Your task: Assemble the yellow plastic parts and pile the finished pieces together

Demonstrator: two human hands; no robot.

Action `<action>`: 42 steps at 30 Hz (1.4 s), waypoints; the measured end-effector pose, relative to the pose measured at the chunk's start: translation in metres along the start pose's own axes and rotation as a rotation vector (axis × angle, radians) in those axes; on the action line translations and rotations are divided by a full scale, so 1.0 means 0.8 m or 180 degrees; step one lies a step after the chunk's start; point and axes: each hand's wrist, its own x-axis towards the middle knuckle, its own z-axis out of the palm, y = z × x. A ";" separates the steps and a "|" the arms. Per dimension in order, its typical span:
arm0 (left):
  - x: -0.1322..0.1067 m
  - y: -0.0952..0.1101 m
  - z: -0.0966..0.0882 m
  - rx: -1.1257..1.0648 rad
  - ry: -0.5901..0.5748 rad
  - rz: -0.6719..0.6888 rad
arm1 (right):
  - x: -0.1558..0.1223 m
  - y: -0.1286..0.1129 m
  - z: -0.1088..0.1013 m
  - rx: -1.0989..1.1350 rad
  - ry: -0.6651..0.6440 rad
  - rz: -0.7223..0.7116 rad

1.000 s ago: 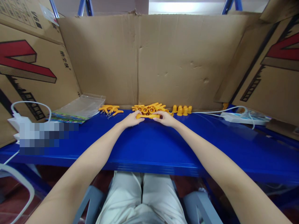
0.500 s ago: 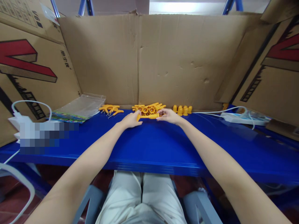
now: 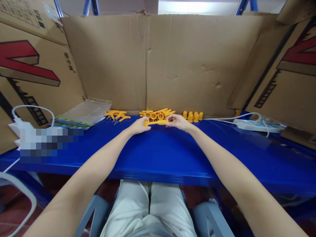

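Note:
A yellow plastic corkscrew (image 3: 158, 122) lies sideways between my hands, just above or on the blue table; which of the two I cannot tell. My left hand (image 3: 139, 126) is closed around its handle end. At the other end, the fingers of my right hand (image 3: 178, 121) pinch the wider body. Behind it is a pile of yellow corkscrew parts (image 3: 161, 116), with round open cups facing me. To the left lie several yellow handles (image 3: 116, 114) with metal spirals. Several yellow bell-shaped sleeves (image 3: 193, 117) stand right of my right hand.
Clear plastic bags (image 3: 91, 110) lie at the back left, near a white plug with a cable (image 3: 23, 126). A white power strip (image 3: 259, 125) sits at the right with its cord along the back. Cardboard walls (image 3: 185, 62) enclose the blue table (image 3: 160, 154).
The corkscrew's handle end has turned in my left hand, from upright to a rounder, end-on look. My right hand stays nearly still at the other end.

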 end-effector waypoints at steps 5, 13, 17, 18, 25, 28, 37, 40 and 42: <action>-0.003 0.005 -0.002 0.0184 -0.0008 0.0094 | -0.007 -0.010 -0.003 -0.0038 -0.0162 0.0296; -0.003 0.009 -0.010 0.0530 -0.0031 0.0270 | -0.009 -0.022 0.016 0.0429 -0.0038 0.0889; -0.001 0.005 -0.011 0.0748 -0.0108 0.0200 | -0.012 -0.024 0.016 0.0485 -0.0208 0.0935; -0.001 0.004 -0.011 0.0768 -0.0114 0.0188 | -0.013 -0.024 0.014 0.0532 -0.0296 0.0884; -0.001 0.004 -0.010 0.0815 -0.0054 0.0278 | -0.014 -0.019 0.003 0.0452 -0.0487 0.0676; -0.002 0.006 -0.009 0.0777 -0.0012 0.0358 | -0.012 -0.018 0.008 0.0336 -0.0329 0.0740; 0.001 0.002 -0.006 0.0456 0.0051 0.0383 | -0.014 -0.026 0.010 0.0233 -0.0332 0.1081; 0.002 0.001 -0.005 0.0506 0.0030 0.0368 | -0.018 -0.029 0.005 0.0488 -0.0495 0.0810; 0.002 0.003 -0.005 0.0573 -0.0004 0.0348 | -0.019 -0.029 0.004 0.0500 -0.0463 0.0659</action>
